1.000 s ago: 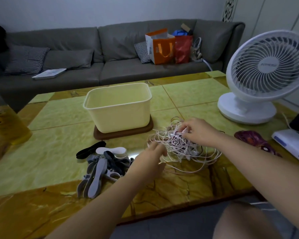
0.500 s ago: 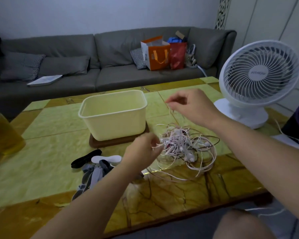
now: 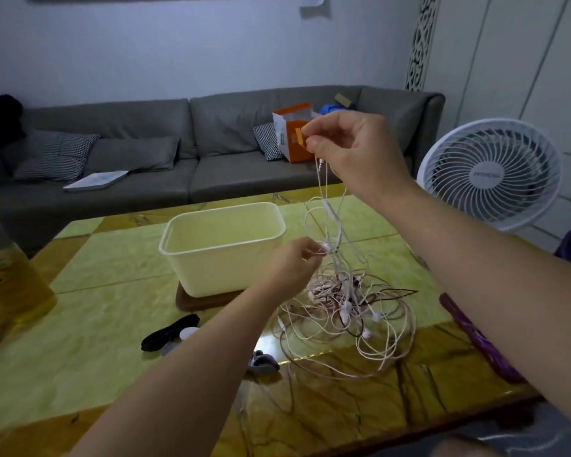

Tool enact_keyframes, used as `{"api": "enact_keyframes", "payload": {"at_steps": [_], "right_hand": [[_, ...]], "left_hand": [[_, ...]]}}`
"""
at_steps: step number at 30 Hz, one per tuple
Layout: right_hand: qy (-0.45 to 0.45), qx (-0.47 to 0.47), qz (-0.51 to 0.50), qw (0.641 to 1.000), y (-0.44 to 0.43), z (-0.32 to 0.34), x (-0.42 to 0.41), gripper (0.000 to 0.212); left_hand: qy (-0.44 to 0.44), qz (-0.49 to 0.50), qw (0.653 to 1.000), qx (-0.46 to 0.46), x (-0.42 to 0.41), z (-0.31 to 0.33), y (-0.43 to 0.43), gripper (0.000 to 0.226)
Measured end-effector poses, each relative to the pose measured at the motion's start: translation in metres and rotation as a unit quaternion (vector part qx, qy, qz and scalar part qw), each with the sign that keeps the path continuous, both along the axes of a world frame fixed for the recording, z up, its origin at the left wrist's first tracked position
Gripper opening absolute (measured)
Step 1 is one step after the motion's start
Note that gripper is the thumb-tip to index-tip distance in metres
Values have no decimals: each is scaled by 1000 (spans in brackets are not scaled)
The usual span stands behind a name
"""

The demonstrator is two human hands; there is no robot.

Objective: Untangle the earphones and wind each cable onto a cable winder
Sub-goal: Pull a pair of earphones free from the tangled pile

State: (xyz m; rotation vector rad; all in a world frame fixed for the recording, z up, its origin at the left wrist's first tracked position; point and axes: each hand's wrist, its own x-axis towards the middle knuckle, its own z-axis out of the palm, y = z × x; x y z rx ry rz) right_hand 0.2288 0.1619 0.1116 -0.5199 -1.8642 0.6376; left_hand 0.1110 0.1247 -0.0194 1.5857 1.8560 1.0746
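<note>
A tangle of white and dark earphone cables (image 3: pixel 346 311) lies on the yellow-green table (image 3: pixel 112 311), right of centre. My right hand (image 3: pixel 350 150) is raised high above it and pinches the plug end of a white earphone cable (image 3: pixel 325 209) that hangs down into the tangle. My left hand (image 3: pixel 294 265) is lower, just above the tangle's left side, and pinches an earbud of the hanging cable. Cable winders (image 3: pixel 170 331), black, white and grey, lie on the table, partly hidden under my left forearm.
A cream plastic tub (image 3: pixel 223 249) stands on a brown board behind my left hand. A white fan (image 3: pixel 490 174) is at the right, a bottle of yellow liquid (image 3: pixel 10 278) at the left edge, a purple object (image 3: pixel 478 341) under my right forearm. A grey sofa is behind.
My right hand has risen from the tangle, drawing one white cable up and taut. My left hand moved up to the right and took an earbud. The view tilted upward.
</note>
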Motion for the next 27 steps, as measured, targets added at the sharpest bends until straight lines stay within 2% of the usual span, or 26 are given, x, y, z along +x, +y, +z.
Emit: {"api": "enact_keyframes", "payload": {"at_steps": [7, 11, 13, 18, 23, 25, 27], "right_hand": [[65, -59, -76, 993, 22, -11, 10, 10], [72, -95, -112, 987, 38, -19, 10, 8], [49, -117, -122, 984, 46, -30, 10, 11], [-60, -200, -105, 972, 47, -65, 11, 15], [-105, -244, -55, 962, 35, -76, 5, 11], [-114, -242, -35, 963, 32, -72, 1, 8], [-108, -231, -10, 967, 28, -64, -5, 9]], "left_hand": [[35, 99, 991, 84, -49, 36, -13, 7], [-83, 98, 979, 157, -62, 71, -23, 8], [-91, 88, 977, 169, -63, 76, -30, 11], [-62, 53, 996, 35, -70, 37, -45, 21], [29, 11, 995, -96, -71, 8, -50, 26], [104, 21, 988, -109, -68, 8, -50, 30], [143, 31, 986, -82, -59, 13, -50, 36]]}}
